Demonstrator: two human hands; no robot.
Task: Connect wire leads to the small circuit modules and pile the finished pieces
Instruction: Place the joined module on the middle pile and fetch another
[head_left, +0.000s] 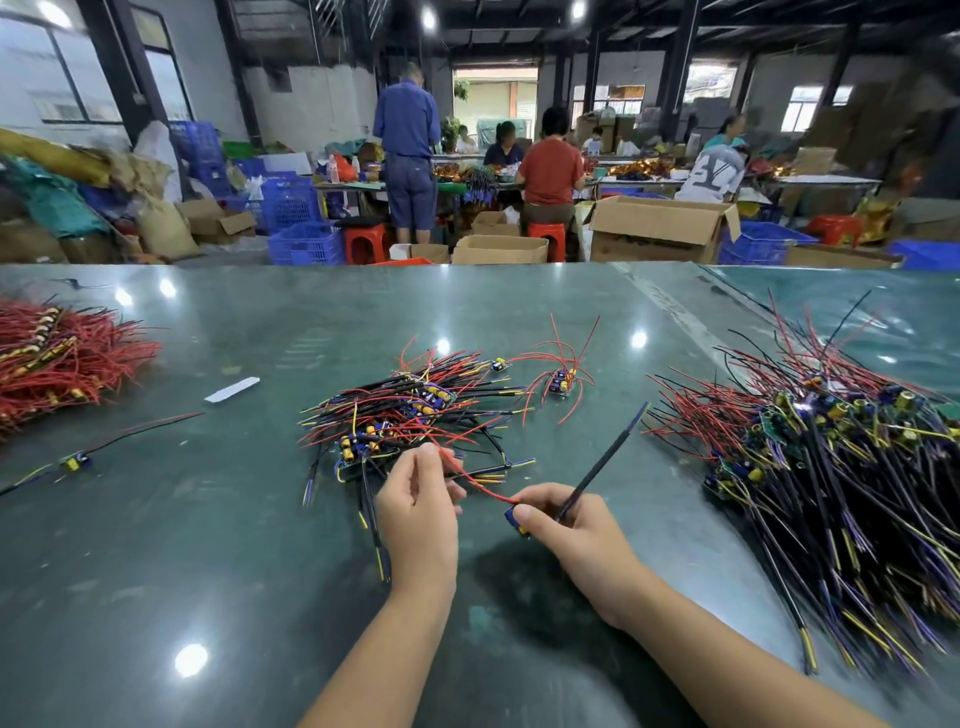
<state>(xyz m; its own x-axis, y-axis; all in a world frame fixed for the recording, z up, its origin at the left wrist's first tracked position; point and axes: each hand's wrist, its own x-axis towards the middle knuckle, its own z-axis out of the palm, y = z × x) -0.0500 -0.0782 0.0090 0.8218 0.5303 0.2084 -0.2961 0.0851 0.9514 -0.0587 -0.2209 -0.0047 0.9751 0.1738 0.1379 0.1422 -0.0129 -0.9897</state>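
Left grip (415, 512) pinches one red lead (475, 480); right grip (563, 525) holds one module (517, 519).

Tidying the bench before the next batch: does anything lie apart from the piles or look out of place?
Yes. One wired module lies alone at the left, away from every pile, and a white paper strip lies loose on the green table. A small wired cluster also sits just beyond the middle pile. Nothing looks damaged.
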